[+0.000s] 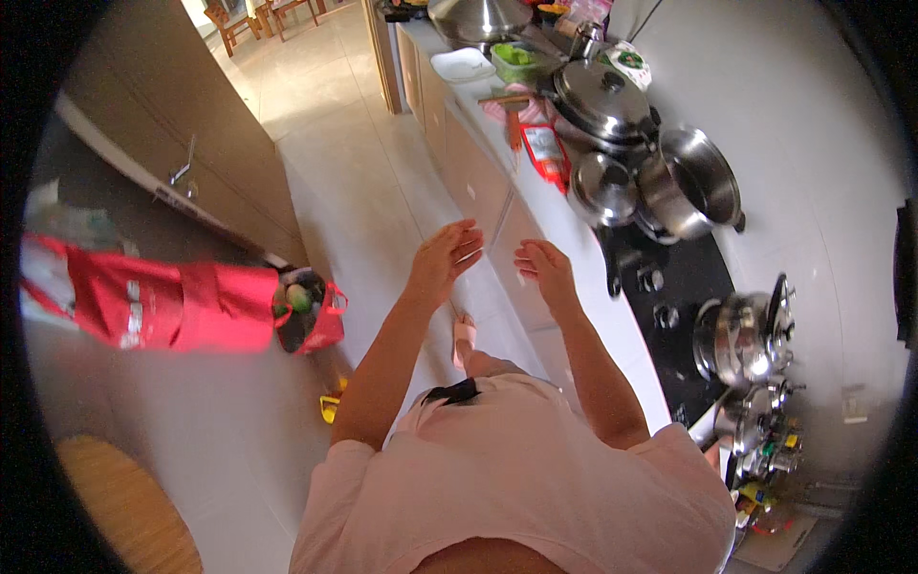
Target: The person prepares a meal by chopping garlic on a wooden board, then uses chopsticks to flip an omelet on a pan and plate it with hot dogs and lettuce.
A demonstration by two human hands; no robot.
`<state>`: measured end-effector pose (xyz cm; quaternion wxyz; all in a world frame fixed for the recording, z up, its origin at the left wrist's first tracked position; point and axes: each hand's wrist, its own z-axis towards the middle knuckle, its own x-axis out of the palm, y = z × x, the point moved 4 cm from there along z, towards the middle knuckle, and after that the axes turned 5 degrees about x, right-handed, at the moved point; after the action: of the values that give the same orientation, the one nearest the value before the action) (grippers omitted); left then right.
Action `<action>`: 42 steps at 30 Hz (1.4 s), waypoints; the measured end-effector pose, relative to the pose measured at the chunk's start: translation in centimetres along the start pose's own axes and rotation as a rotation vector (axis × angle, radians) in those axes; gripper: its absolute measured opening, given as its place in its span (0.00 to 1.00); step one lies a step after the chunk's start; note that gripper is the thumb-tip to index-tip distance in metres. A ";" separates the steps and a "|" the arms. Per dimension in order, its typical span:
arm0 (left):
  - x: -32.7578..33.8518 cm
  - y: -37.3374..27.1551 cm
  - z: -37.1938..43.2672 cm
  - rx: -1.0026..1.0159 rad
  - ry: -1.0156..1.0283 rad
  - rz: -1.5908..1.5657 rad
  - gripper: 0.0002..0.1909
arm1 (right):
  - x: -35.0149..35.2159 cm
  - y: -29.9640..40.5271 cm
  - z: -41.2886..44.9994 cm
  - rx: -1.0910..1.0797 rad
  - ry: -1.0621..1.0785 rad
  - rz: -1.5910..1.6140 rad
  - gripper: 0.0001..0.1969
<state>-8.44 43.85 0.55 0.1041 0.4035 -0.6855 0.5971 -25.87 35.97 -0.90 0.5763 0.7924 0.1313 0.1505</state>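
Note:
My left hand [446, 260] hovers over the tiled floor with its fingers slightly curled and apart, holding nothing. Beside it, my right hand [546, 271] is raised near the front edge of the countertop [582, 255], also without anything in it. Nearest to the right hand, on the counter, are a red pouch [547, 156] bearing writing and a small lidded steel saucepan [604, 188] with a black handle. Behind these stand a large lidded steel pan [602, 100] and an uncovered deep steel pot [688, 183].
A black cooktop [663, 287] carries a steel pot [739, 341]. Farther along sit a white dish [462, 64], a container of greens [515, 61] and a domed steel lid [480, 20]. At left are red bags [179, 305], a door [179, 129] and a round wooden surface [129, 502].

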 end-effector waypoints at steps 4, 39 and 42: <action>-6.2 -3.8 8.9 -0.021 -0.048 0.037 0.22 | 5.0 2.2 9.8 0.182 0.089 0.009 0.16; -6.6 -5.7 53.1 -0.610 0.069 0.247 0.14 | 5.5 8.8 45.5 -0.463 0.183 -1.881 0.07; -5.6 -6.3 52.6 -0.504 0.052 0.342 0.16 | 5.6 9.3 46.0 -0.511 0.264 -1.856 0.08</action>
<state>17.35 -1.01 -12.26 0.1167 0.2283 -0.8671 0.4271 -2.51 -4.89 -4.88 0.6010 0.2013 0.7312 -0.2524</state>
